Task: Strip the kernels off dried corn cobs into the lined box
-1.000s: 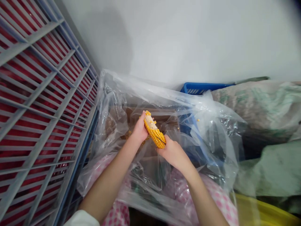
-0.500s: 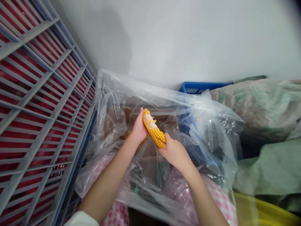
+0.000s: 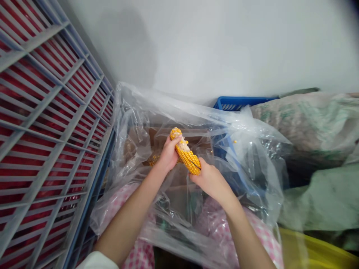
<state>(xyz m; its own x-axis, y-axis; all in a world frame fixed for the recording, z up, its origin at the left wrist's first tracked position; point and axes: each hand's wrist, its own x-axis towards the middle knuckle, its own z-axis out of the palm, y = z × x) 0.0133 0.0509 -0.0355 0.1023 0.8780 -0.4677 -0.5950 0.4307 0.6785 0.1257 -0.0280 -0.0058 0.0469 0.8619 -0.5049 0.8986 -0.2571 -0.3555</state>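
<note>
Between my hands an ear of corn (image 3: pixel 188 158) is held aslant, with part of its pale cob bare near the upper end and yellow kernels over the rest. My left hand (image 3: pixel 169 152) grips its upper part, the thumb lying across the bare patch. Around the lower end my right hand (image 3: pixel 210 179) is closed. A thin dark line crosses the kernels by the right hand; I cannot tell what it is. Below the ear, a clear plastic bag (image 3: pixel 131 112) is spread over a box, and loose kernels (image 3: pixel 153 160) lie inside it.
A tall grey plastic crate (image 3: pixel 60 112) with red contents stands at the left. On the right are a blue crate (image 3: pixel 244 100), a pale woven sack (image 3: pixel 308 123) and a yellow container (image 3: pixel 319 248). A white wall (image 3: pixel 224 45) rises behind.
My left thumb has moved from the ear's upper edge across onto the bare cob. The ear has shifted slightly right at its lower end, and my right hand with it.
</note>
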